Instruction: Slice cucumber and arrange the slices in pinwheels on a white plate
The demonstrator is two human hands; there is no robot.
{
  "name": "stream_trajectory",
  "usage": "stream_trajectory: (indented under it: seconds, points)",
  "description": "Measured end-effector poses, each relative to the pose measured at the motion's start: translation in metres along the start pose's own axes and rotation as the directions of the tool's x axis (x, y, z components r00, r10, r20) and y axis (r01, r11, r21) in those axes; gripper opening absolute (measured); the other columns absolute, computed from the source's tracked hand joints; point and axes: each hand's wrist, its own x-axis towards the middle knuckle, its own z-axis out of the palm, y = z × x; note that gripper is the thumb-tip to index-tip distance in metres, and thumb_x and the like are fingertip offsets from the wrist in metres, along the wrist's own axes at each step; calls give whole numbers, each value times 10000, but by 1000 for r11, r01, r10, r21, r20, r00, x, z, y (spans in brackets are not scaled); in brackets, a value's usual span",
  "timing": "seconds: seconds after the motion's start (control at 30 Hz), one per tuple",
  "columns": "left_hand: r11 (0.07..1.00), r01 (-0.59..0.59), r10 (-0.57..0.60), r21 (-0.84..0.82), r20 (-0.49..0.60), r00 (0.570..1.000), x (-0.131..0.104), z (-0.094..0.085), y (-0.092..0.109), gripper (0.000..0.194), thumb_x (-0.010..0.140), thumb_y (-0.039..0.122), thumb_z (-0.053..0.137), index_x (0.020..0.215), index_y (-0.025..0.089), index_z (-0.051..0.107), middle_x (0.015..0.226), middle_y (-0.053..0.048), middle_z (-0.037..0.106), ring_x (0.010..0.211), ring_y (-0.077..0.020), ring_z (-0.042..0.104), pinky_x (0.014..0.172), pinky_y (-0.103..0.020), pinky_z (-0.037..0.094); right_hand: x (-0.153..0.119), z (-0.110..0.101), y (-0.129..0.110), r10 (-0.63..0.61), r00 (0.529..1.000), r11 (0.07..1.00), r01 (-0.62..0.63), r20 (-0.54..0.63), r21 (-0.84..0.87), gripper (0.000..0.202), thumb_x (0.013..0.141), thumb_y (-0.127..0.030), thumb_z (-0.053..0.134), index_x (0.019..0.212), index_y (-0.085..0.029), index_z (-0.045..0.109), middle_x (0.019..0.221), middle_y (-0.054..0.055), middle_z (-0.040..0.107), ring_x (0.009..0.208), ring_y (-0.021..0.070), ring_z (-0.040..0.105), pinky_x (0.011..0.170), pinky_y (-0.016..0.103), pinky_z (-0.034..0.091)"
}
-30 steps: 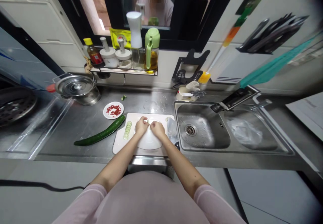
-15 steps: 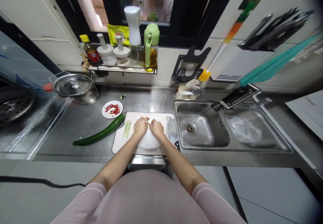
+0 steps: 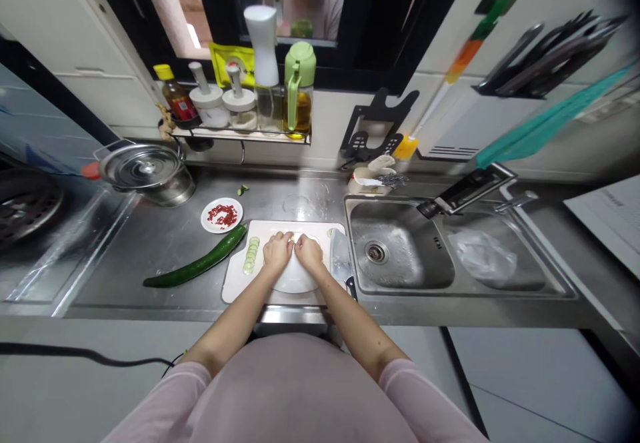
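My left hand and my right hand meet over the far part of a white plate, fingers pinched inward. Between the fingertips shows a small pale green bit, apparently a cucumber slice, mostly hidden by the fingers. The plate rests on a white cutting board. Left of it, a row of overlapping cucumber slices lies on the board. A kitchen knife lies at the board's right edge, its dark handle towards me. One more slice sits partly beside the blade.
A whole cucumber lies left of the board, below a small plate of chopped red pieces. A lidded pot stands further left. Green scraps lie behind. The sink is at the right, under a bottle rack and wall-mounted knives.
My hands stay over the plate with the fingers still pinched together, shifting only slightly. The whole view has moved a little; the board, knife and cucumber keep their places.
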Motion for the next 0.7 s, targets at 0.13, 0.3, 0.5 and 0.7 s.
stream_trajectory:
  seconds: [0.13,0.3,0.5,0.7]
  points:
    - [1000,-4,4,1,-4,1000,1,1,-1,347,954,383,406,1231,303,598,1119,-67,617,1014,-217,556,803,-311,428,-1,1,0,1,1000,1000,-1,-1,6,245,935,-295,426,1084,-200,597,997,96,698,945,212,642,736,274,414]
    - [1000,3,-3,-8,3,1000,0,0,-1,352,954,380,409,1243,299,592,1128,-70,614,1025,-216,551,819,-310,425,-2,1,0,4,1000,1000,-4,19,-6,251,938,-296,432,1113,-197,582,998,97,694,945,206,642,745,271,414]
    - [1000,14,-14,-25,20,1000,-1,-3,2,347,955,370,409,1244,301,589,1144,-72,611,1044,-217,545,831,-312,420,-2,2,0,-13,1000,1000,13,-5,-6,254,943,-291,416,1105,-193,585,996,100,694,951,210,644,750,274,413]
    - [999,27,-25,-29,38,999,-2,-6,3,348,951,353,421,1253,299,585,1155,-76,608,1061,-216,536,851,-313,416,-2,2,2,-25,1000,999,25,0,-27,260,955,-300,404,1124,-196,571,1002,100,691,950,209,642,744,272,408]
